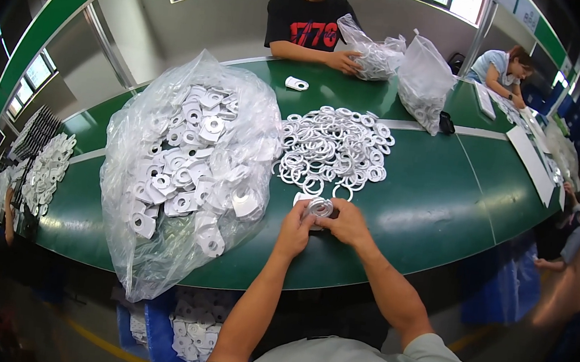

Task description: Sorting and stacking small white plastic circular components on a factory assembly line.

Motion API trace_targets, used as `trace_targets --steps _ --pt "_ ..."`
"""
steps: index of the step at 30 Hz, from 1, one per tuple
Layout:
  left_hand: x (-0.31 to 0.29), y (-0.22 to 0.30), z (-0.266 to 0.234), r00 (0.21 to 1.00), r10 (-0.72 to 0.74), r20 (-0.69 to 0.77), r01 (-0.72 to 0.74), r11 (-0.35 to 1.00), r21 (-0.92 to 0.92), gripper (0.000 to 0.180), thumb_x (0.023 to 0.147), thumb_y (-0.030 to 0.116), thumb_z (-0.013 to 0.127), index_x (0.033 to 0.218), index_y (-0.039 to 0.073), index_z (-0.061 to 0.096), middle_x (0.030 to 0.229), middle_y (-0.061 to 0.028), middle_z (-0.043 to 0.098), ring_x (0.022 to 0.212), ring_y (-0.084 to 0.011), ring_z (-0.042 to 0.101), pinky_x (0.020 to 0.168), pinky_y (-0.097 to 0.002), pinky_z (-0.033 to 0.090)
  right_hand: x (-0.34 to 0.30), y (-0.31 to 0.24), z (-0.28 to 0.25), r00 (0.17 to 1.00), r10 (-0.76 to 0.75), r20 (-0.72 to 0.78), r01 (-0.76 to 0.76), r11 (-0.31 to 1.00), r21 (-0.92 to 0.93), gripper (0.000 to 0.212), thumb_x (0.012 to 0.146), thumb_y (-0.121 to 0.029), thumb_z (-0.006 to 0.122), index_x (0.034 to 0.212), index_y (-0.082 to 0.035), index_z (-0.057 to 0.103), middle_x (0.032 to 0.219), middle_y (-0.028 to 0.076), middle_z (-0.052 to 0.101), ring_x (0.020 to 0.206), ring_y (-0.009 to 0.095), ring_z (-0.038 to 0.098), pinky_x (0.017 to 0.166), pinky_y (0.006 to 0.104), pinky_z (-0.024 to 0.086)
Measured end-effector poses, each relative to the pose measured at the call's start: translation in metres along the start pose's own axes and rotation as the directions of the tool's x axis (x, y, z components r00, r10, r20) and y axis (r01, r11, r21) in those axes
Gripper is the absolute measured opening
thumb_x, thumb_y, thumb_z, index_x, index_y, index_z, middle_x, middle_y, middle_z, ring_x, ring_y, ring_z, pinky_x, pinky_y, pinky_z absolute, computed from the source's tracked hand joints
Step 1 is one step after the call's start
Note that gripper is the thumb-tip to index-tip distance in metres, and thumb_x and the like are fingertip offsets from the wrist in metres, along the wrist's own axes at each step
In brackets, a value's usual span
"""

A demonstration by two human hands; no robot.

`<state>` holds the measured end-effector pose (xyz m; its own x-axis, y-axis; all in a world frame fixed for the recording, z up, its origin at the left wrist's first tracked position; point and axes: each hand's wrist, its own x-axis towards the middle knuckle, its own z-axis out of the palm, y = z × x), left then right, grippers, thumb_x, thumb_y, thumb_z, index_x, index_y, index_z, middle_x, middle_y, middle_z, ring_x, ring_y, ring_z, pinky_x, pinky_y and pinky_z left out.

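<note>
Close to the table's near edge, my left hand [294,229] and my right hand [348,224] meet with fingers closed. Between them is a white plastic ring [319,207], gripped from both sides. White edges show above and under the fingers, where a flat white part seems to lie beneath the ring; the fingers hide most of it. Just beyond my hands spreads a heap of loose white rings [335,147]. To the left, a large clear plastic bag [122,186] lies opened out, full of flat white parts with round holes [183,171].
The green table [435,195] curves around me. Across it a person handles a clear bag [375,56]; another filled bag [425,82] stands beside. One white part [297,83] lies alone near them. Blue bins [162,333] with white parts sit below the table edge. Others work at both ends.
</note>
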<state>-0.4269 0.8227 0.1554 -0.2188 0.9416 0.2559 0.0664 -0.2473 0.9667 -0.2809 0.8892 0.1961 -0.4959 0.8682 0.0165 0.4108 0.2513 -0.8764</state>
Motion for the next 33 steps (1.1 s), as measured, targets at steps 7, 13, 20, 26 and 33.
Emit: trace_targets --steps 7,13,20,26,33 --pt "-0.006 0.030 0.005 0.993 -0.107 0.042 0.099 0.981 0.167 0.022 0.093 0.002 0.050 0.115 0.001 0.057 0.103 -0.0097 0.065 0.095 -0.0140 0.060 0.085 -0.0285 0.047 -0.013 -0.004 0.004 0.988 0.009 -0.156 0.010 0.993 0.118 0.021 0.071 -0.013 0.080 0.080 -0.001 0.064 0.072 0.007 0.057 0.056 0.015 0.058 0.049 0.0302 0.044" --pt "-0.002 0.020 0.003 0.997 -0.072 0.017 0.073 0.997 -0.018 0.038 0.094 0.003 0.049 0.133 0.002 0.051 0.116 -0.0109 0.062 0.102 -0.0157 0.058 0.090 -0.0264 0.045 -0.004 0.003 -0.034 0.938 0.105 0.332 -0.241 0.884 0.401 0.028 0.082 -0.015 0.073 0.101 0.004 0.063 0.082 0.010 0.066 0.066 0.014 0.065 0.054 0.0256 0.051" --pt "0.001 0.010 -0.002 0.990 -0.124 0.064 0.124 0.992 0.002 0.036 0.095 0.008 0.049 0.130 -0.001 0.051 0.119 -0.0114 0.061 0.105 -0.0164 0.057 0.091 -0.0276 0.044 0.000 0.008 -0.036 0.919 0.160 0.360 -0.334 0.800 0.499 0.024 0.090 -0.007 0.063 0.107 0.011 0.060 0.085 0.013 0.066 0.068 0.018 0.066 0.060 0.0282 0.057" --pt "0.002 0.034 0.006 0.998 -0.061 -0.009 0.061 0.982 0.179 0.048 0.079 0.005 0.067 0.125 0.002 0.053 0.111 -0.0103 0.062 0.102 -0.0198 0.058 0.091 -0.0304 0.045 0.003 0.019 -0.022 0.960 0.189 0.206 -0.278 0.707 0.650 0.023 0.088 -0.004 0.063 0.106 0.011 0.059 0.086 0.014 0.066 0.071 0.018 0.067 0.063 0.0282 0.059" --pt "0.004 0.011 -0.003 0.993 -0.117 0.025 0.115 0.989 0.091 0.050 0.076 0.002 0.068 0.124 0.003 0.053 0.106 -0.0062 0.061 0.088 -0.0137 0.059 0.072 -0.0254 0.049 0.001 0.011 -0.026 0.940 0.164 0.300 -0.299 0.818 0.491 0.022 0.085 0.000 0.063 0.105 0.009 0.060 0.088 0.013 0.067 0.073 0.018 0.068 0.066 0.0291 0.058"
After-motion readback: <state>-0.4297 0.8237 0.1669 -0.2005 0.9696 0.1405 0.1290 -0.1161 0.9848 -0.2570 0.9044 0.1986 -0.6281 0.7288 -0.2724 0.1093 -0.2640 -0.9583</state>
